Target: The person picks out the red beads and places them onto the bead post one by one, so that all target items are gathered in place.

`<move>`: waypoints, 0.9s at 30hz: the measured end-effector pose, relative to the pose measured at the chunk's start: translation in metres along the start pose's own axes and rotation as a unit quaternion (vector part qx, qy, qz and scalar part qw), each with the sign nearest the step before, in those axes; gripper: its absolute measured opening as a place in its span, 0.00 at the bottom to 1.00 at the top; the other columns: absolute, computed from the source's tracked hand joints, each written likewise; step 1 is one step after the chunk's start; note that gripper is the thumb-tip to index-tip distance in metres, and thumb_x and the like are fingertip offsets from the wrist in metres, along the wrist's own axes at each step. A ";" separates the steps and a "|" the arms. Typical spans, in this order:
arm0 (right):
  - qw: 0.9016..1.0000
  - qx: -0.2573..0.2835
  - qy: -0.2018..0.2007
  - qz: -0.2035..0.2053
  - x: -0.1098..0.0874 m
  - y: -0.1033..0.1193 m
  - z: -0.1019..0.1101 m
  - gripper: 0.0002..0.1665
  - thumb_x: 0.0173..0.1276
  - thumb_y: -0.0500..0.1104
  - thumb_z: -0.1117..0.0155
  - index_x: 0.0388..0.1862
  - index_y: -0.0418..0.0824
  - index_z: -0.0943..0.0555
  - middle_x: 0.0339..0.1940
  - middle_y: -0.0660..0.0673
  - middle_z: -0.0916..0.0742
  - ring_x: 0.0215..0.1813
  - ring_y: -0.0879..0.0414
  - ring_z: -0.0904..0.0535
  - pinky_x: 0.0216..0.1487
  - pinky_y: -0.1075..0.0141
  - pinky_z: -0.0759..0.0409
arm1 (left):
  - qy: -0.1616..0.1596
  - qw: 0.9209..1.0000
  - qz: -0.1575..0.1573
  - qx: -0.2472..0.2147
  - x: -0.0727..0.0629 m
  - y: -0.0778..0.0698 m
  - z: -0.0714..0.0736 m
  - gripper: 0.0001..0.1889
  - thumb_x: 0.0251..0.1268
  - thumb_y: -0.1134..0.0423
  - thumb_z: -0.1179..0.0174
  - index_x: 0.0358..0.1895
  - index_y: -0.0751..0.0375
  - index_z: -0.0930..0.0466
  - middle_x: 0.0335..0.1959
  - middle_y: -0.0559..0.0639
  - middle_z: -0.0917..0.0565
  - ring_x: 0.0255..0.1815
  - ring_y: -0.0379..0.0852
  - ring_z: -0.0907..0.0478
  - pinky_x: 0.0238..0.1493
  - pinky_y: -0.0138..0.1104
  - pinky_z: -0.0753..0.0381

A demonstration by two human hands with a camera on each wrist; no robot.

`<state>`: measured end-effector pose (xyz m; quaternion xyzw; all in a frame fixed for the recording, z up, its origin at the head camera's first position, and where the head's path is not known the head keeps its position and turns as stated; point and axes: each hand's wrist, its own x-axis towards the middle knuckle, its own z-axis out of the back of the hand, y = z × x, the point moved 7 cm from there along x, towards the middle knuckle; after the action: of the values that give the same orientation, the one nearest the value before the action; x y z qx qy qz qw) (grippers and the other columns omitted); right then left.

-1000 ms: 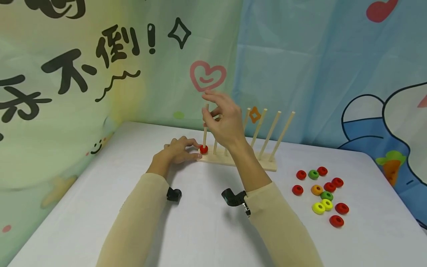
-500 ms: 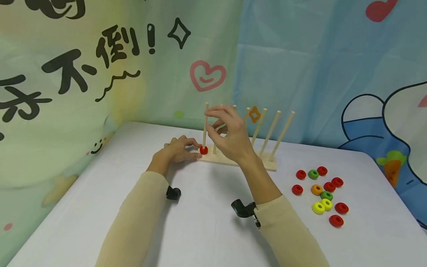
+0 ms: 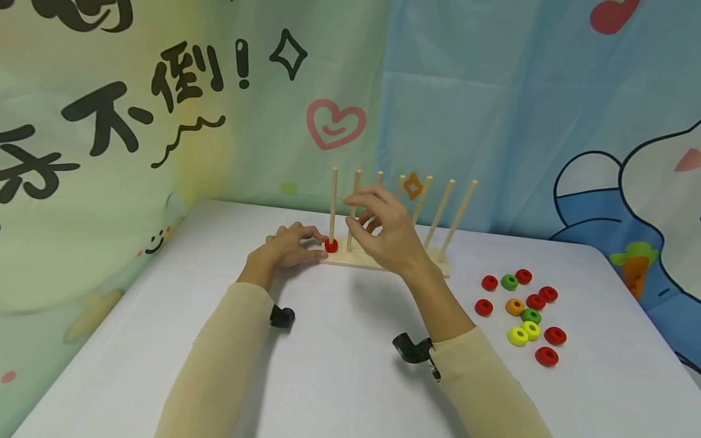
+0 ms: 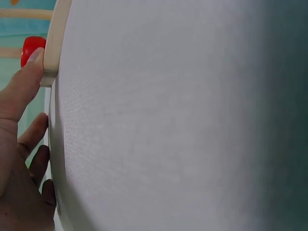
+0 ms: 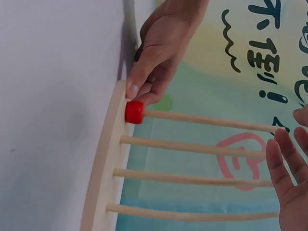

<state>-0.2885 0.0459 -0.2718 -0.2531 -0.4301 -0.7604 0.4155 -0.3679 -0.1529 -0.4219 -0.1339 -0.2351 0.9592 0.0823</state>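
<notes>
Well, your right hand [image 3: 390,234], empty with loose fingers, could bump the sticks [image 3: 421,201] and tip the wooden stand [image 3: 356,258] near the table's back edge [image 3: 246,210], red bead [image 3: 331,246] low on its end stick [image 3: 333,207], if your left hand [image 3: 289,244], pinching the stand's end, slips.

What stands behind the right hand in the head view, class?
Part of the wooden rack: the third peg and fourth peg from the left show their tops above the right hand. In this view, the hand covers their lower parts and some of the rack.
</notes>
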 end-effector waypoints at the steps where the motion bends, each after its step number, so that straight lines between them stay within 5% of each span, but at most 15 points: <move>1: 1.000 0.000 0.002 -0.002 -0.002 -0.001 0.000 0.16 0.67 0.31 0.31 0.53 0.38 0.15 0.52 0.43 0.16 0.33 0.57 0.15 0.31 0.65 0.15 | 0.000 1.000 0.000 0.000 0.000 0.000 0.000 0.27 0.63 0.35 0.34 0.65 0.29 0.22 0.68 0.49 0.29 0.69 0.60 0.37 0.68 0.65 0.39; 27: 0.996 -0.056 0.040 -0.048 -0.050 -0.022 0.034 0.18 0.65 0.32 0.28 0.54 0.39 0.16 0.49 0.46 0.16 0.33 0.58 0.16 0.32 0.60 0.14 | -0.001 1.000 -0.012 -0.014 0.000 0.000 0.000 0.27 0.64 0.36 0.34 0.66 0.32 0.21 0.69 0.51 0.29 0.68 0.60 0.37 0.67 0.64 0.41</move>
<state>-0.2798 0.1018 -0.3015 -0.2249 -0.3813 -0.8119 0.3808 -0.3683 -0.1525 -0.4220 -0.1310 -0.2501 0.9549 0.0917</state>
